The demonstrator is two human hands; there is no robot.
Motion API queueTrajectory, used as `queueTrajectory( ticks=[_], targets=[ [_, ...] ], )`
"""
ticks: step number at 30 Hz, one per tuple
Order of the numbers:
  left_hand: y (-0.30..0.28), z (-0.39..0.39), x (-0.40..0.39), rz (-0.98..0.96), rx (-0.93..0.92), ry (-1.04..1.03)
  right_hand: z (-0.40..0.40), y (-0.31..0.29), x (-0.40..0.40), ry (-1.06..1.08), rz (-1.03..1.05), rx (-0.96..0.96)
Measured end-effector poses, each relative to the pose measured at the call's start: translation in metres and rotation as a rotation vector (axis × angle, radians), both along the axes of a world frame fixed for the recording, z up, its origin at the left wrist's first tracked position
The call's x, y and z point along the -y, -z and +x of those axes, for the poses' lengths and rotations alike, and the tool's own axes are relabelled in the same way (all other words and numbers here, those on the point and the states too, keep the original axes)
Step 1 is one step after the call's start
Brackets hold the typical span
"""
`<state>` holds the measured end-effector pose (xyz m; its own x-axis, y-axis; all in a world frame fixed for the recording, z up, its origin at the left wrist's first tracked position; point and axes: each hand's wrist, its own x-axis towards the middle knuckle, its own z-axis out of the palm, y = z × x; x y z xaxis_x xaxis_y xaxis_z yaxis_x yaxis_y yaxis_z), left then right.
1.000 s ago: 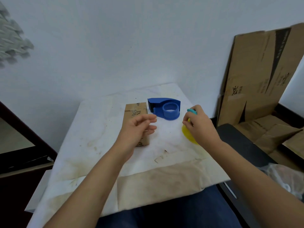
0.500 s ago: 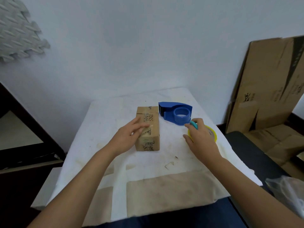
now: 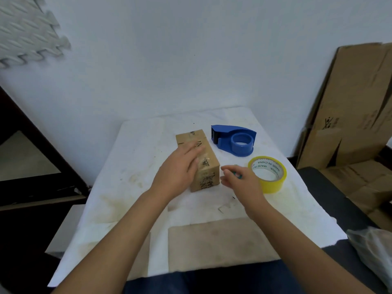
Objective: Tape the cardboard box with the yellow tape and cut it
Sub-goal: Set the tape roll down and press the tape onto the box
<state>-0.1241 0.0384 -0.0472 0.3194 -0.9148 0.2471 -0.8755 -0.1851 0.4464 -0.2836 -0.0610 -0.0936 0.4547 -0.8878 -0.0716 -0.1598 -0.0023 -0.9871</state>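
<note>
- Cardboard box (image 3: 201,153) lies lengthwise near the middle of the tabletop (image 3: 131,177), one short end toward the far edge, the other toward the person.
- Left hand (image 3: 180,170) rests flat across the box's top and left side, fingers spread, not closed around it.
- Right hand (image 3: 239,181) hovers just right of the box's near end, fingers loosely apart; a small teal object (image 3: 238,176) shows at the fingers, whether gripped I cannot tell.
- Yellow tape roll (image 3: 273,183) lies flat near the right edge, just beside the right hand.
- Blue tape dispenser (image 3: 233,140) sits toward the far right corner, empty hub up.
</note>
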Motion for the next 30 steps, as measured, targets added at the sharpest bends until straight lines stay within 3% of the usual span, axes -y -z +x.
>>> queueTrajectory(
  ticks=[3, 8, 17, 21, 30],
  targets=[
    [0.009, 0.003, 0.0, 0.093, -0.048, 0.198, -0.002, 0.007, -0.013, -0.014, 0.244, 0.127],
    [0.02, 0.007, 0.0, 0.07, -0.085, 0.204, -0.001, 0.02, -0.021, 0.026, 0.25, 0.076],
    [0.031, 0.012, 0.011, -0.037, -0.065, 0.242, 0.009, 0.029, -0.018, 0.129, -0.196, -0.124],
    [0.043, 0.016, 0.017, -0.161, -0.068, 0.203, 0.014, 0.028, -0.008, 0.126, -0.238, -0.083],
    [0.056, 0.02, 0.02, -0.203, 0.132, 0.224, 0.017, 0.024, -0.003, 0.102, -0.258, -0.051]
  ],
)
